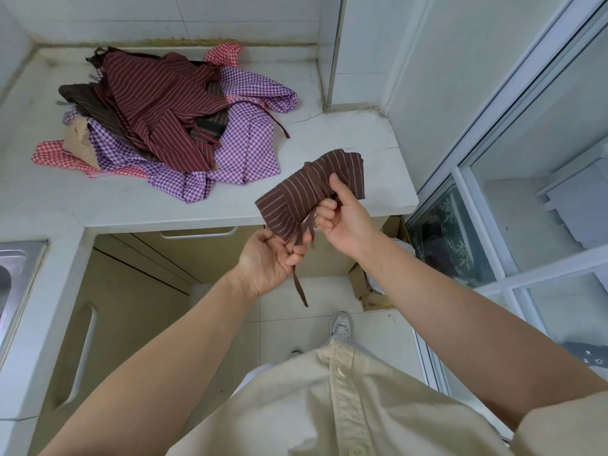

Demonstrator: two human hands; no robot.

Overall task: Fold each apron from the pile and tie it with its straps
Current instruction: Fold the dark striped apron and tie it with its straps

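A folded brown striped apron hangs in the air just past the front edge of the counter, with a strap wound round its middle. My right hand grips the bundle from the right, thumb on top. Below it, my left hand pinches the brown strap, whose loose end dangles downward. A pile of aprons lies on the white counter at the back left: dark red striped, brown striped, purple checked and red checked ones tangled together.
A steel sink is set into the counter at the left edge. Cupboard doors with handles sit under the counter. A cardboard box stands on the tiled floor. Glass sliding doors line the right side.
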